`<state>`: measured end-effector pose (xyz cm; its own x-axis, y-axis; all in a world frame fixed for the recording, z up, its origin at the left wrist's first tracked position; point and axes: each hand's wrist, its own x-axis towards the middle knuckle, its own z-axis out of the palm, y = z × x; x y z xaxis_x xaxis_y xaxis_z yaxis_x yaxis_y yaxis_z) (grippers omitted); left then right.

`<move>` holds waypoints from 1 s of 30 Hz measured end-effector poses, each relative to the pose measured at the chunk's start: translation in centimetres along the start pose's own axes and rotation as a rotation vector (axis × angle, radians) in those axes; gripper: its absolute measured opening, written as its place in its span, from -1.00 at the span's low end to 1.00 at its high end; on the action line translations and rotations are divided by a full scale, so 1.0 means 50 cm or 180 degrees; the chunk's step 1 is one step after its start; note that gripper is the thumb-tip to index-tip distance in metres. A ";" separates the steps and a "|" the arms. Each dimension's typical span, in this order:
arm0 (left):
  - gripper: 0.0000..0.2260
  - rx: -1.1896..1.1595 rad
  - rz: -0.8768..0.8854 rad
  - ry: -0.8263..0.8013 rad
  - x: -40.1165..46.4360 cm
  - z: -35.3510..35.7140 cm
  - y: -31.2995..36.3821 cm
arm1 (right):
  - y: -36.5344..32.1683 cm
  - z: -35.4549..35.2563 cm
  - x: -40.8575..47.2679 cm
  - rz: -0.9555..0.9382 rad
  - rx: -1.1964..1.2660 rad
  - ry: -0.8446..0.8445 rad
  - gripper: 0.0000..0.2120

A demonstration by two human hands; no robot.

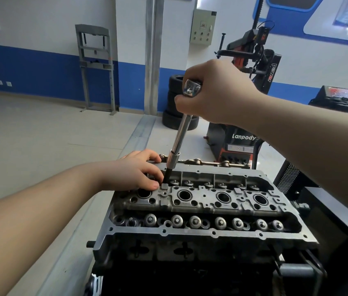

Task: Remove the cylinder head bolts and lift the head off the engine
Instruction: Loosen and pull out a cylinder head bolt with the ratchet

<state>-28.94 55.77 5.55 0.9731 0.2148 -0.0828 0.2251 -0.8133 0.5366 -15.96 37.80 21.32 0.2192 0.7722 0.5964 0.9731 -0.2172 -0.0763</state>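
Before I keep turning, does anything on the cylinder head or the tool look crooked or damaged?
The extension bar leans up to the right from its bolt hole in the cylinder head, gripped by the right hand. No damage or spills visible.

The pale workshop floor (40,133) carries a stack of black tyres (176,103) by the wall, a grey metal press frame (96,67) left of them, and a tyre changer (243,116) to the right. The engine (190,263) stands nearest; its support is hidden
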 end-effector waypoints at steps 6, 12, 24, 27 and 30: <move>-0.89 0.0023 -0.0053 0.0040 -0.003 0.002 0.003 | -0.001 0.011 0.007 -0.0212 -0.0150 -0.0061 -0.75; -0.85 -0.0068 -0.0023 0.0143 -0.007 0.006 0.005 | -0.016 -0.006 0.026 -0.0970 -0.0132 -0.0478 -0.81; -0.91 -0.0267 -0.0003 0.0244 -0.005 0.016 0.000 | -0.072 0.006 0.053 -0.1208 -0.0459 -0.0660 -0.76; -0.86 -0.0314 -0.0041 0.0249 -0.001 0.017 -0.005 | -0.068 0.016 0.058 -0.0573 -0.0712 -0.0548 -0.66; -0.87 -0.0355 -0.0032 0.0234 0.002 0.016 -0.004 | -0.056 0.020 0.052 -0.0258 -0.1004 -0.0568 -0.67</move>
<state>-28.85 55.52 4.79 0.9638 0.2649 -0.0291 0.2241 -0.7465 0.6265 -18.07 41.00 22.27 0.1782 0.8803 0.4397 0.9243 -0.3030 0.2320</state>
